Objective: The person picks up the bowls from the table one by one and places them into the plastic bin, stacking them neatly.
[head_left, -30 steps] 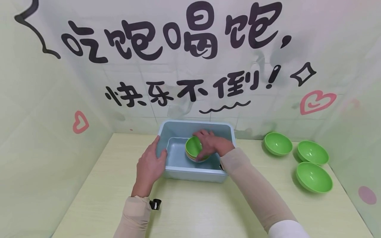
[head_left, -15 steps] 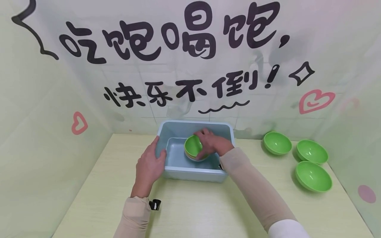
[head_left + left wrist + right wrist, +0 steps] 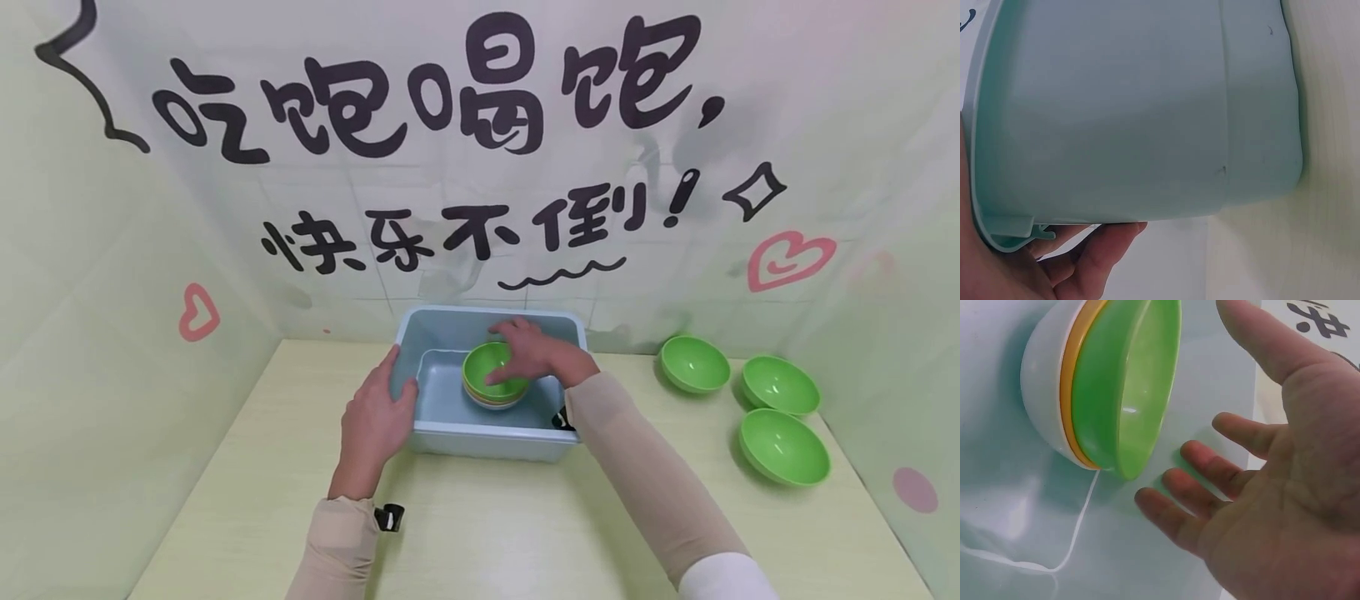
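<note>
A light blue plastic bin (image 3: 487, 443) stands on the table against the back wall. My left hand (image 3: 375, 417) grips its left rim, and the left wrist view shows curled fingers (image 3: 1100, 253) against the bin's wall. Inside the bin sits a stack of nested bowls, with a green bowl (image 3: 480, 367) on top, an orange bowl (image 3: 1067, 375) under it and a white bowl (image 3: 1041, 387) at the bottom. Over the stack's right side hovers my right hand (image 3: 532, 350). Its fingers are spread and stand apart from the green bowl in the right wrist view.
To the right of the bin lie three larger green bowls: one at the back (image 3: 694, 364), a second one (image 3: 782, 385) beside it, and a third one (image 3: 784, 447) nearer the front. The pale wooden table (image 3: 480, 525) is bounded by printed fabric walls behind and at both sides.
My right hand has let go of the bowl stack; its thumb and fingers have parted and lifted off the green bowl. The left hand keeps its grip on the bin.
</note>
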